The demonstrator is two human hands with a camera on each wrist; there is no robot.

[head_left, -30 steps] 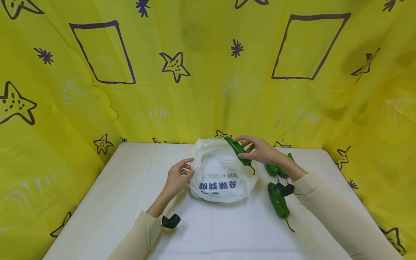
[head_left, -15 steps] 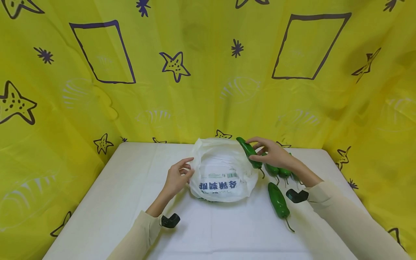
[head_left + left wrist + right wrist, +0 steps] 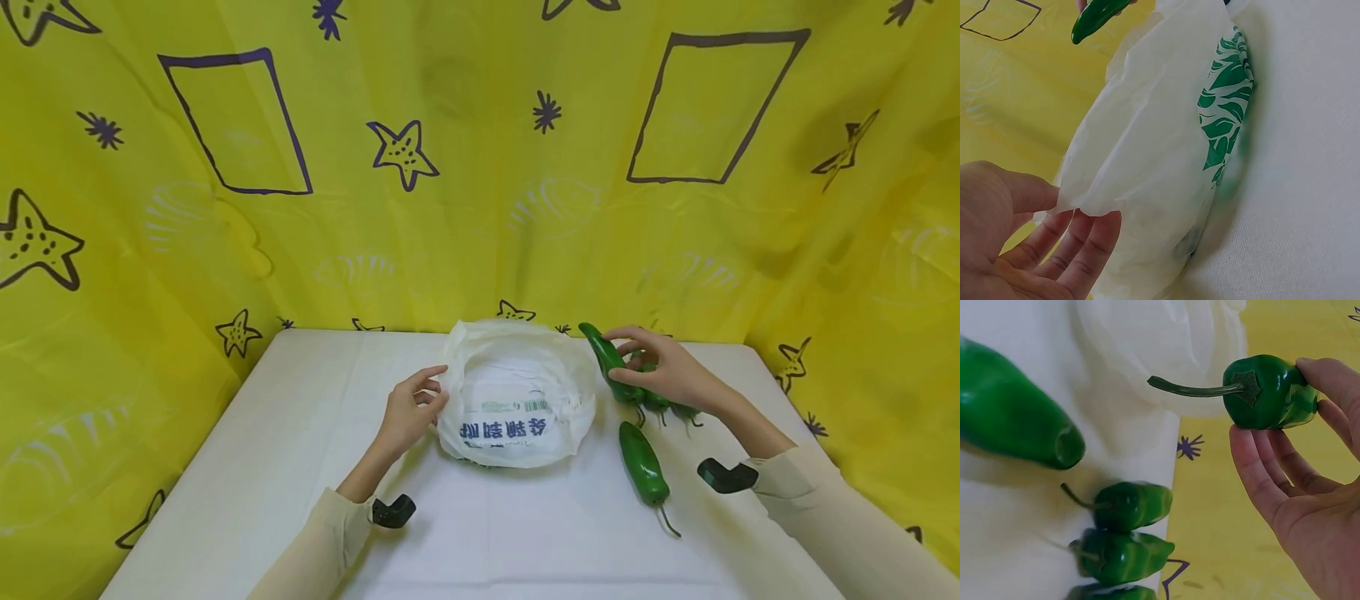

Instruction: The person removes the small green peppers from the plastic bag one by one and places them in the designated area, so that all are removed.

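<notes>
A white plastic bag (image 3: pixel 573 367) with blue and green print stands on the table, its mouth spread wide towards me. My left hand (image 3: pixel 411 412) pinches the left side of its rim between thumb and fingers (image 3: pixel 1094 240). In my right hand (image 3: pixel 667 371) is a long green pepper (image 3: pixel 606 358), raised just right of the bag. The thumb and fingertips grip it from two sides, and its stem (image 3: pixel 1191 390) points away from the palm in the right wrist view. A green leaf pattern (image 3: pixel 1229 94) shows on the bag's side.
Three more green peppers (image 3: pixel 1125 556) lie in a row beyond the right hand, partly hidden by it in the head view. Another green pepper (image 3: pixel 642 467) lies nearer, right of the bag. A yellow curtain (image 3: pixel 465 233) surrounds the white table (image 3: pixel 360 550).
My right hand has moved right with the pepper, from over the bag's rim to beside the bag, above the row of peppers. The left hand and bag stay nearly still.
</notes>
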